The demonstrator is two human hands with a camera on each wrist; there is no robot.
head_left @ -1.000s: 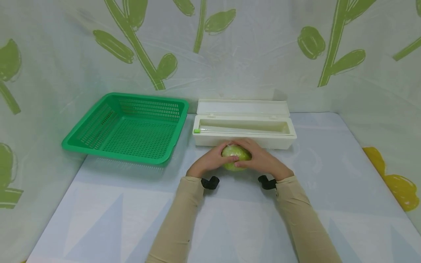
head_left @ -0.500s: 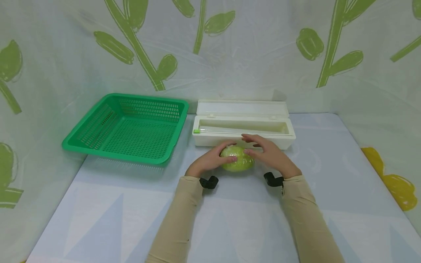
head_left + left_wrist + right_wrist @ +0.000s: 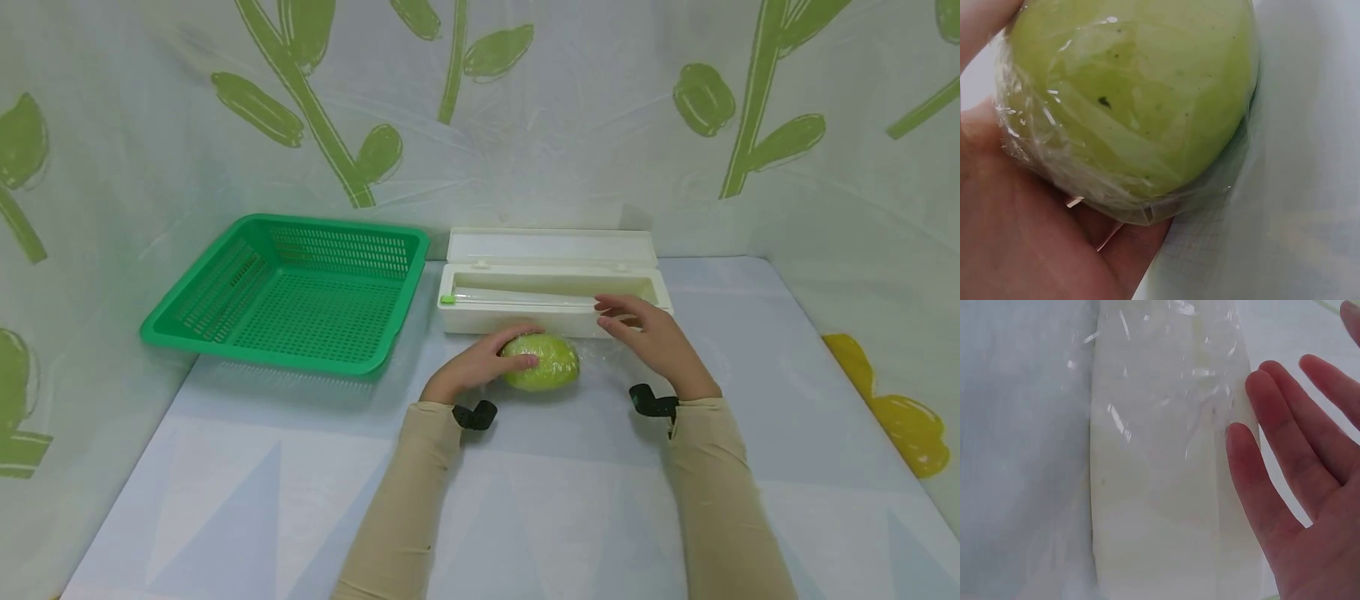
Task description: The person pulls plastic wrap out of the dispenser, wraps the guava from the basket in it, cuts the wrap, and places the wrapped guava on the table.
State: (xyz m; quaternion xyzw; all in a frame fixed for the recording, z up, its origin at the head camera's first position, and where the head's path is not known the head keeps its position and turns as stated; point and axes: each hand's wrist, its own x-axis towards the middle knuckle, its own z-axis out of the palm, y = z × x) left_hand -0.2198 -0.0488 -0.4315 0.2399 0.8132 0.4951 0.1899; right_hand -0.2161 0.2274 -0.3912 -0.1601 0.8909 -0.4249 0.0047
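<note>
A smooth yellow-green fruit (image 3: 542, 363) with small dark specks lies on the table, wrapped in clear cling film (image 3: 1054, 156). My left hand (image 3: 480, 363) grips its left side, thumb on the near face and fingers over the far side. To the right, my right hand (image 3: 651, 335) is raised near the front of the white wrap box (image 3: 517, 321). Its fingers are extended and spread, with a gap between thumb and index finger in the right wrist view. Loose shiny film (image 3: 1179, 369) stretches across that view, reaching close to the thumb tip.
The box's lid stands open behind it, and a clear roll with a bright green slider (image 3: 447, 299) shows at its front edge. A green slotted basket (image 3: 386, 367) sits at the back left. A printed cloth wall (image 3: 570, 125) rises behind the table.
My right hand has left the fruit and moved right, toward the box's right front corner. My left hand keeps its grip on the fruit, and more of the fruit's right side shows.
</note>
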